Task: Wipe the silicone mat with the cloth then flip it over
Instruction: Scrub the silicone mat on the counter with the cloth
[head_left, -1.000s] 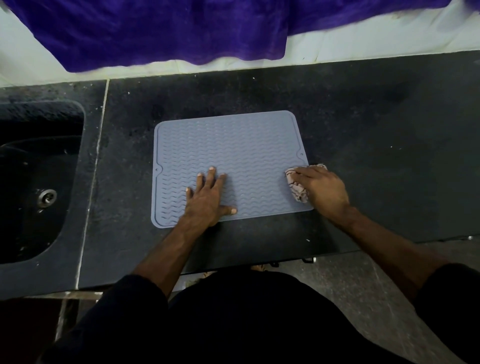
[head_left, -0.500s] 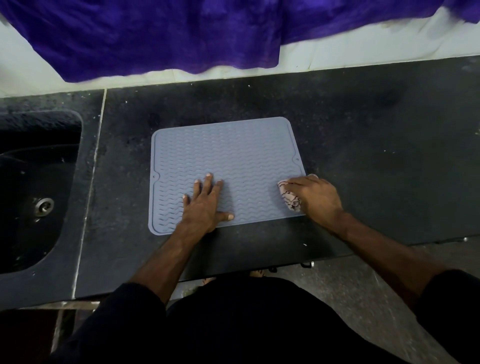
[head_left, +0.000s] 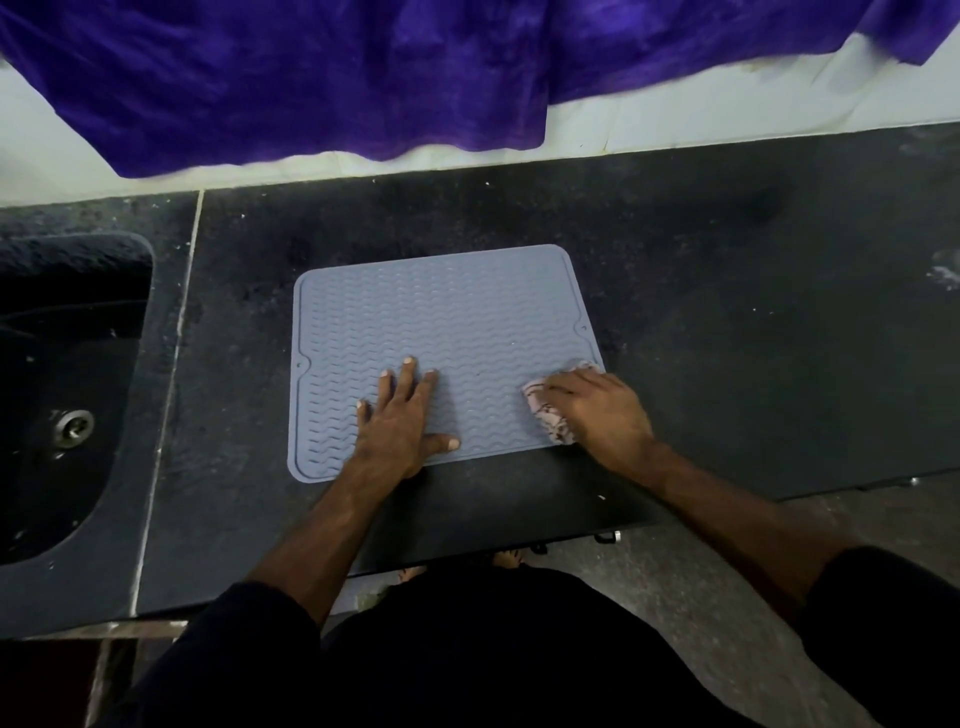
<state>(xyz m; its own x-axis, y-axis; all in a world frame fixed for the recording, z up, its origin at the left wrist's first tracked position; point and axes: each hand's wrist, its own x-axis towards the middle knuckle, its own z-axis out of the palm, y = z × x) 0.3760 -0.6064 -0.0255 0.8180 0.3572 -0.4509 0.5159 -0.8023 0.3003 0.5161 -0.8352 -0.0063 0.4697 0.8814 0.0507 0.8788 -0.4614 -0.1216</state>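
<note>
I see my left hand (head_left: 400, 415) spread flat on the grey silicone mat (head_left: 441, 332) on the counter (head_left: 727, 322), my right hand (head_left: 597, 410) bunching the cloth (head_left: 545, 415) at its near-right corner; thin, floppy, probably grippy, best lifted by an edge.

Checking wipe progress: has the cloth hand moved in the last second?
Yes. The right hand with the cloth slid slightly left, inward from the mat's right-edge notch.

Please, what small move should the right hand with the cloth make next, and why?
Probably sweep the cloth leftward across the mat. The right hand holds it at the mat's near right edge, so most of the ridged surface lies to its left. The left hand lies flat on the mat, which should steady it.
</note>
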